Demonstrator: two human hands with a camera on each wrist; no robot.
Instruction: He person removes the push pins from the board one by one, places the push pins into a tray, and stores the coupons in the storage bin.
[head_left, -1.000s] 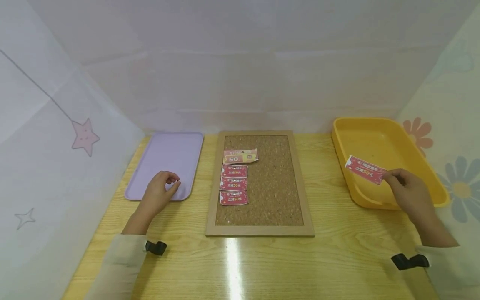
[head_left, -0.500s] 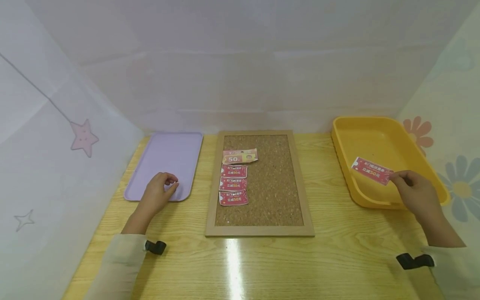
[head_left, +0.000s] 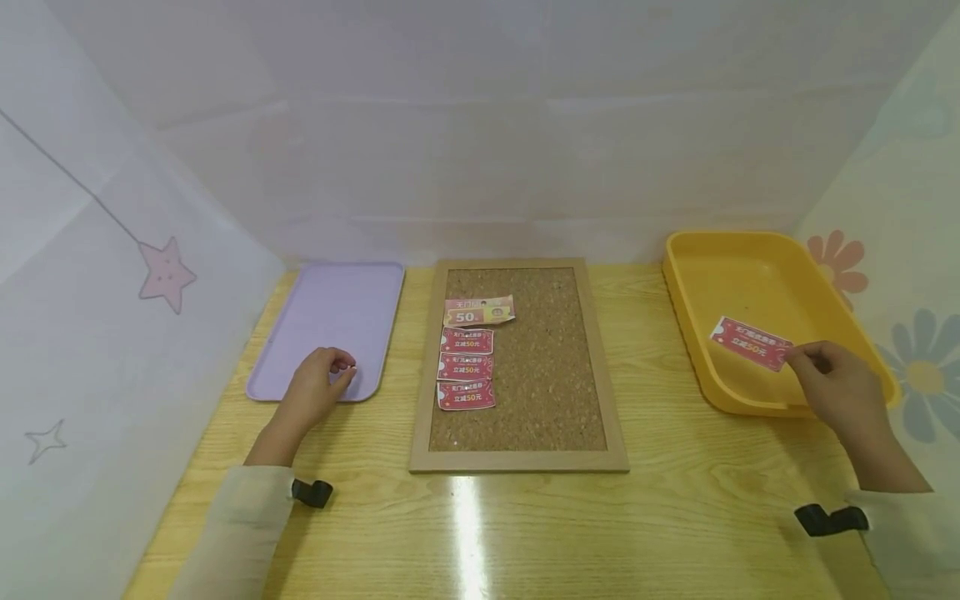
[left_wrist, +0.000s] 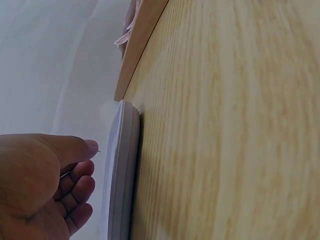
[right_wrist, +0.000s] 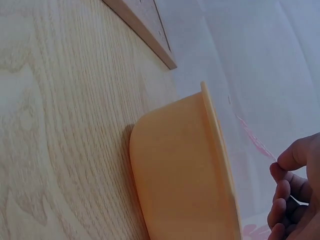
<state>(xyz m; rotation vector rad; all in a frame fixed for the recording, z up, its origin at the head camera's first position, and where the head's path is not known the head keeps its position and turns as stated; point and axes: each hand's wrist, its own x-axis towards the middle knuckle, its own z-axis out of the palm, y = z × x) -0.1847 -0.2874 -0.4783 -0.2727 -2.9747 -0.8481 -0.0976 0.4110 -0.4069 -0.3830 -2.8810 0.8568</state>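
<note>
My right hand (head_left: 842, 385) pinches a red paper coupon (head_left: 750, 342) by its right end, above the front of the yellow bin (head_left: 682, 317). Seen from the right wrist, the coupon (right_wrist: 255, 138) is nearly edge-on, above the bin rim. Over the front of the lilac tray (head_left: 345, 292), my left hand (head_left: 315, 385) holds thumb and forefinger together on a tiny pin, mostly hidden; its thin tip (left_wrist: 99, 151) pokes past the thumb in the left wrist view. Between the hands lies a framed cork board (head_left: 540, 375) with several coupons (head_left: 467, 367) in a column down its left side.
All three holders stand on a wood-grain table (head_left: 540, 533). The yellow bin has raised walls, while the tray is shallow. A pale fabric wall (head_left: 480, 167) closes off the back, and patterned sheets hang at both sides.
My right hand has shifted a little to the right with the coupon, which now sits farther over the yellow bin. The left hand has stayed almost still above the tray.
</note>
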